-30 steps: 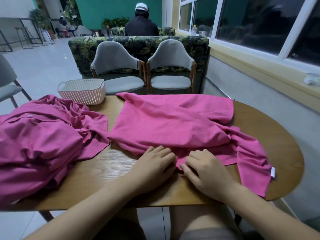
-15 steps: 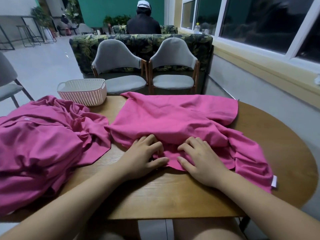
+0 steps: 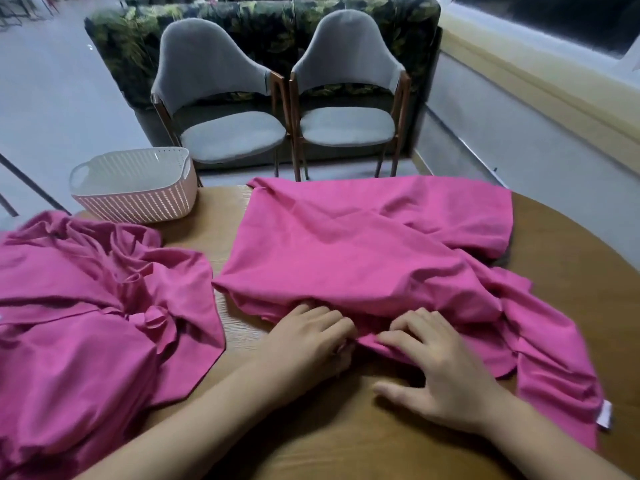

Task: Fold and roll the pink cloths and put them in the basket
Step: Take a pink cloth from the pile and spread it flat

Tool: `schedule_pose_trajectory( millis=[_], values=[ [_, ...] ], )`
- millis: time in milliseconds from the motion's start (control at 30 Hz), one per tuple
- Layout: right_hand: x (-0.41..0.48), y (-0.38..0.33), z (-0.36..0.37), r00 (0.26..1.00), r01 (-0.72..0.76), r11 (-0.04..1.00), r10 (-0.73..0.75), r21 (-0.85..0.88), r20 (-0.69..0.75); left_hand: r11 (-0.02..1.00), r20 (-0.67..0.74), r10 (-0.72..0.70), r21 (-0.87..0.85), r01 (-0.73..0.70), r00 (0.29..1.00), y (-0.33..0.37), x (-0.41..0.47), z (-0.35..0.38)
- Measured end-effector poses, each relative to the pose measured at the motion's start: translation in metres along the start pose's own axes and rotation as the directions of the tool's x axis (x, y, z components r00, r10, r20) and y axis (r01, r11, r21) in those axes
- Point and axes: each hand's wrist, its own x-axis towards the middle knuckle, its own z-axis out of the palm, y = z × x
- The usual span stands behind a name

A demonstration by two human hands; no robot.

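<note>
The round wooden worktop [image 3: 346,427] fills the lower part of my view. Beyond its far edge stands a dark sofa with a leaf print [image 3: 277,29], and in front of that two grey chairs side by side, one to the left [image 3: 214,81] and one to the right [image 3: 349,64]. On the worktop's left side lies a crumpled pile of pink cloths [image 3: 86,323], spilling past the edge of what I can see. In the middle lies the spread cloth [image 3: 363,244], mostly flat at the far side and bunched and trailing off toward the near right. The pale latticed basket [image 3: 138,202] sits at the far left corner of the worktop, just beyond the pile, with nothing pink showing inside it. My left grip [image 3: 308,341] is at the near hem of the spread cloth, fingers curled into the bunched fabric. My right grip [image 3: 440,368] is just beside it, fingers bent over the same hem, thumb splayed out on bare wood. A small white label [image 3: 604,414] hangs at the cloth's near right corner
</note>
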Motion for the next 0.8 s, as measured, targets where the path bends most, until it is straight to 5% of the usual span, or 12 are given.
schedule_pose_trajectory(
  millis=[133,367,533,800],
  values=[
    [-0.002,0.008,0.007,0.986,0.060,0.998,-0.064,-0.027,-0.151,0.995,-0.129,-0.073,-0.073,0.064,0.989,0.014,-0.009,-0.005],
    [-0.012,0.013,0.014,0.974,0.070,0.997,-0.077,-0.041,-0.214,0.990,0.056,-0.102,0.104,0.096,0.993,0.031,-0.005,-0.006],
    [-0.011,0.009,0.012,0.978,0.041,0.998,-0.048,-0.042,-0.201,0.977,-0.007,-0.211,-0.035,0.211,0.977,0.053,-0.035,-0.011],
    [-0.010,-0.034,0.000,0.950,0.029,0.999,-0.020,0.024,-0.311,0.953,-0.028,-0.302,0.021,0.302,0.953,0.045,-0.023,-0.019]
  ],
)
